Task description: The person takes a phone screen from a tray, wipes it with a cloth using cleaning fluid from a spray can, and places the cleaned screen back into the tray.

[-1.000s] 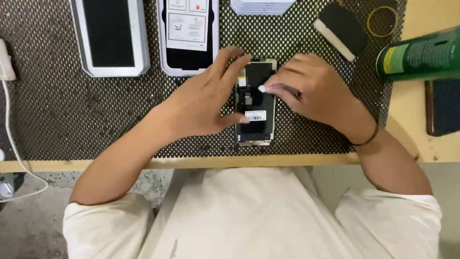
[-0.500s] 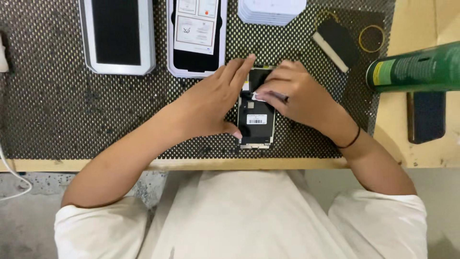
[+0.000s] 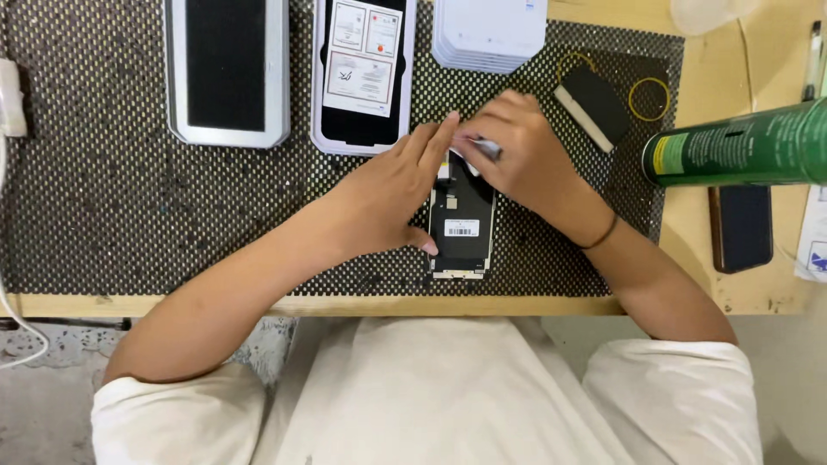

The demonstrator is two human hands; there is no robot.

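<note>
- A slim rectangular phone screen panel (image 3: 462, 226), dark on its upturned back with a small white sticker and a pale metal rim, lies lengthwise on the black dotted mesh mat (image 3: 103, 215), close to the mat's near edge and about midway along it
- The left hand (image 3: 392, 194) lies flat beside the panel's left edge, fingers straight and pressed together, tips pointing to the panel's far end; the thumb touches the left edge low down
- The right hand (image 3: 525, 159) covers the panel's far end, fingers curled and bunched, pinching a small silvery-white piece (image 3: 485, 148) between thumb and forefinger; what that piece is cannot be told
- A thin dark band (image 3: 600, 234) circles the right wrist
- Along the mat's far edge sit a grey metal-framed tray with a black glossy panel (image 3: 226, 69), a white tray holding a black screen with paper labels (image 3: 364, 73), and a stack of white rounded plastic pieces (image 3: 488, 33)
- Towards the mat's far right corner lie a black block with a white edge (image 3: 591, 103) and a yellow rubber ring (image 3: 649, 98)
- Off the mat, on the bare wooden tabletop (image 3: 689, 215) at the right edge, a green cylindrical can (image 3: 741, 146) lies on its side above a dark flat phone (image 3: 740, 226)
</note>
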